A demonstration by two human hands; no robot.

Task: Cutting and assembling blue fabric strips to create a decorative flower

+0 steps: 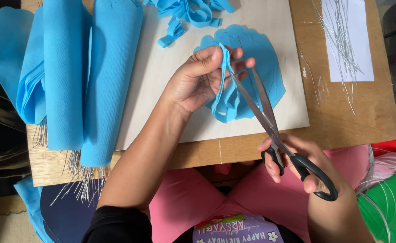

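Fingers of our left hand (197, 78) pinch a folded wad of blue fabric (228, 96), thumb pressed on its upper edge. Our right hand (297, 166) is curled through the black handles of the scissors (270, 121), whose blades stand slightly apart against the fabric just below the left fingers. Under the left hand lies a flat blue petal-shaped cutout (265, 63) on a pale board (162, 58). Well left of both hands lie blue fabric rolls (87, 76); beyond the right hand, thin wires (342, 36) rest on the counter (369, 108)
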